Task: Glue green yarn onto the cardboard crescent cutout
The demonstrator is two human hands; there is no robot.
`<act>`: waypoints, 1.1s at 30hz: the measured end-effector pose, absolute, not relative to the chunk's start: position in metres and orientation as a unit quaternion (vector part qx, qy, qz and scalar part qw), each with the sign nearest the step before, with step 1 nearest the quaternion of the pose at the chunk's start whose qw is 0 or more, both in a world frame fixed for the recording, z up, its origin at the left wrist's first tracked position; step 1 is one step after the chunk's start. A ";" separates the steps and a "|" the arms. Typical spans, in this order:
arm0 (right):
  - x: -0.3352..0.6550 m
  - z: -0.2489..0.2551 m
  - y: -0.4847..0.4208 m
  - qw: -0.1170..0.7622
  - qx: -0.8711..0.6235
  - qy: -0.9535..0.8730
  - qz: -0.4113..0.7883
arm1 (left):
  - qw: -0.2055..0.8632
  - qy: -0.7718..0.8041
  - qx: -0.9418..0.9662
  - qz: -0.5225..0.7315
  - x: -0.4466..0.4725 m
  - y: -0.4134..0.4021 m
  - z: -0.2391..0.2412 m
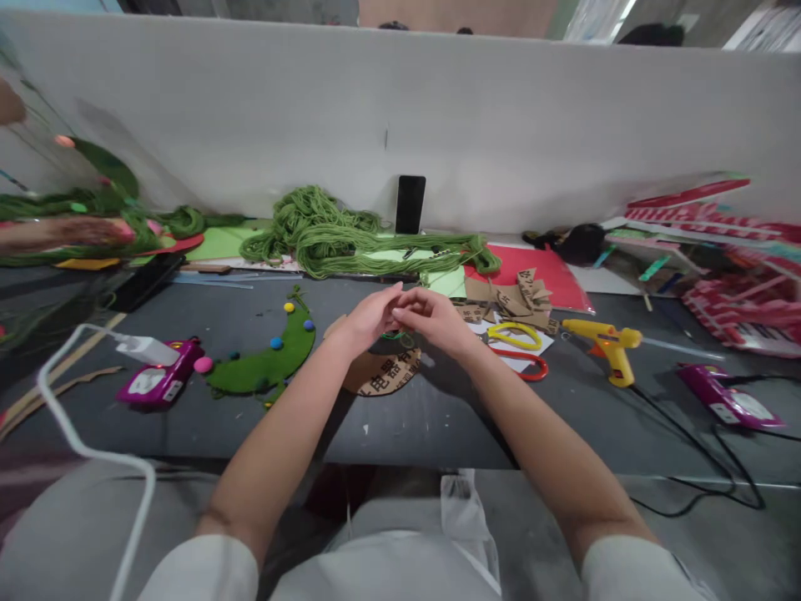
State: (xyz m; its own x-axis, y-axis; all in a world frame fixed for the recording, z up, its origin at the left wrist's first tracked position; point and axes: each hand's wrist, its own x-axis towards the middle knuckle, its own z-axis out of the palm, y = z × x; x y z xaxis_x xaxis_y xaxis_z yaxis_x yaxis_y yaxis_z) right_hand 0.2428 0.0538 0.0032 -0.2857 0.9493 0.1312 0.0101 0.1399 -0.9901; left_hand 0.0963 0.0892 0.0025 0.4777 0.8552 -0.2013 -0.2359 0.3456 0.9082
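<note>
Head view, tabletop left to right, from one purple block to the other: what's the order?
Left purple block → green felt crescent → printed cardboard piece under the hands → yellow scissor handle → yellow glue gun → right purple block.

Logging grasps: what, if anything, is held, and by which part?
Cannot be told: the left hand and right hand are close together over cardboard and green strands, hiding any grip.

Worktop point(463, 421): dark grey (pale specks near front)
Left: green crescent point(266, 365), purple power strip point(172, 380)
Right: yellow glue gun point(612, 344), second power strip point(729, 397)
</note>
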 end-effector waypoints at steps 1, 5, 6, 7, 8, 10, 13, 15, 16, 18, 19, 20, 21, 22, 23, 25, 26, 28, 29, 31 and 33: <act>0.237 0.000 0.049 0.436 -0.388 -0.621 0.523 | 0.756 0.336 0.428 0.364 0.095 0.088 0.000; 0.223 -0.017 0.036 0.372 -0.377 -0.679 0.508 | 0.752 0.332 0.403 0.402 0.084 0.086 -0.007; 0.221 -0.020 0.034 0.350 -0.374 -0.690 0.511 | 0.746 0.334 0.387 0.427 0.081 0.088 -0.007; 0.219 -0.022 0.032 0.328 -0.369 -0.699 0.517 | 0.738 0.337 0.371 0.452 0.078 0.090 -0.008; 0.218 -0.023 0.029 0.310 -0.363 -0.706 0.523 | 0.731 0.341 0.355 0.473 0.074 0.093 -0.008; 0.217 -0.023 0.025 0.286 -0.352 -0.716 0.531 | 0.722 0.348 0.332 0.498 0.067 0.100 -0.009; 0.220 -0.017 0.019 0.262 -0.340 -0.722 0.542 | 0.720 0.348 0.316 0.510 0.059 0.107 -0.011; 0.227 -0.011 0.018 0.212 -0.307 -0.714 0.592 | 0.724 0.339 0.312 0.514 0.056 0.109 -0.013; 0.231 -0.008 0.019 0.175 -0.285 -0.708 0.623 | 0.729 0.334 0.313 0.509 0.055 0.110 -0.013; 0.240 -0.002 0.023 0.115 -0.255 -0.694 0.664 | 0.746 0.320 0.320 0.489 0.054 0.109 -0.013; 0.245 0.000 0.026 0.114 -0.262 -0.687 0.668 | 0.755 0.313 0.324 0.476 0.054 0.109 -0.012; 0.249 0.000 0.030 0.141 -0.287 -0.681 0.659 | 0.762 0.308 0.330 0.464 0.055 0.108 -0.011; 0.253 0.000 0.035 0.191 -0.324 -0.671 0.639 | 0.767 0.304 0.335 0.455 0.055 0.107 -0.010; 0.256 -0.002 0.040 0.256 -0.367 -0.653 0.611 | 0.770 0.300 0.341 0.448 0.055 0.105 -0.009; 0.259 -0.004 0.045 0.323 -0.406 -0.626 0.582 | 0.773 0.296 0.346 0.442 0.055 0.104 -0.007; 0.260 -0.011 0.055 0.431 -0.453 -0.555 0.549 | 0.778 0.281 0.360 0.431 0.056 0.100 -0.003; 0.260 -0.014 0.059 0.463 -0.459 -0.520 0.552 | 0.782 0.272 0.369 0.422 0.057 0.098 -0.002; 0.257 -0.019 0.063 0.492 -0.445 -0.472 0.581 | 0.789 0.260 0.392 0.396 0.060 0.094 0.001; 0.255 -0.020 0.065 0.497 -0.430 -0.461 0.597 | 0.791 0.258 0.405 0.378 0.062 0.092 0.002; 0.250 -0.020 0.065 0.502 -0.401 -0.457 0.615 | 0.795 0.257 0.429 0.344 0.066 0.088 0.002; 0.248 -0.018 0.064 0.510 -0.385 -0.465 0.612 | 0.796 0.253 0.444 0.326 0.069 0.085 0.002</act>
State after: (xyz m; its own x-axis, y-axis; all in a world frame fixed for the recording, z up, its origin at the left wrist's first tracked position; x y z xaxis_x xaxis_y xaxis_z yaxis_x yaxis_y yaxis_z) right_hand 0.2479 0.0635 -0.0184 -0.1823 0.9832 0.0025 -0.2669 -0.0471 -0.9626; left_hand 0.0690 0.0849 0.0023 0.6600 0.7426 -0.1136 -0.2932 0.3938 0.8712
